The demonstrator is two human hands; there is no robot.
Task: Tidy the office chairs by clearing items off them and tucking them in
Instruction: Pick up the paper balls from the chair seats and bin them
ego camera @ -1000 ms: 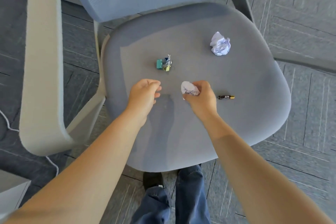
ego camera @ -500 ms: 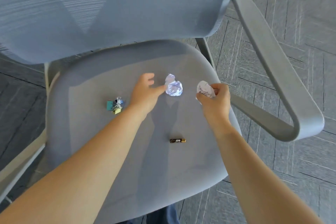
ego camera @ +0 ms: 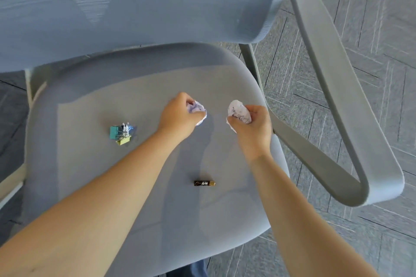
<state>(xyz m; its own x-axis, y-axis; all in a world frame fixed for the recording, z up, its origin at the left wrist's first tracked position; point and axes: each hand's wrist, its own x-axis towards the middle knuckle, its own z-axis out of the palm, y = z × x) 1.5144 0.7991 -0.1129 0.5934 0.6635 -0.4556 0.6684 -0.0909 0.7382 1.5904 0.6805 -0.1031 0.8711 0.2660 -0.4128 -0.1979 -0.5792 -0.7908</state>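
Observation:
A grey office chair seat [ego camera: 94,186] fills the view, its mesh backrest [ego camera: 135,7] above. My left hand [ego camera: 179,114] is closed around a crumpled paper ball [ego camera: 198,108] at the seat's middle right. Just to the right, my right hand [ego camera: 254,123] grips a second crumpled paper ball [ego camera: 238,110], held just above the seat. A small pile of coloured binder clips [ego camera: 121,132] lies on the left part of the seat. A black and gold battery [ego camera: 204,183] rests between my forearms.
The chair's right armrest [ego camera: 337,108] curves down beside my right hand. A bit of the left armrest [ego camera: 11,182] shows at the left edge. Grey patterned carpet [ego camera: 371,29] surrounds the chair. A trouser leg [ego camera: 198,269] shows below the seat's front edge.
My left hand reached from the seat's front to the far paper ball and closed on it. My right hand kept its paper ball. The view shifted left to right across the chair.

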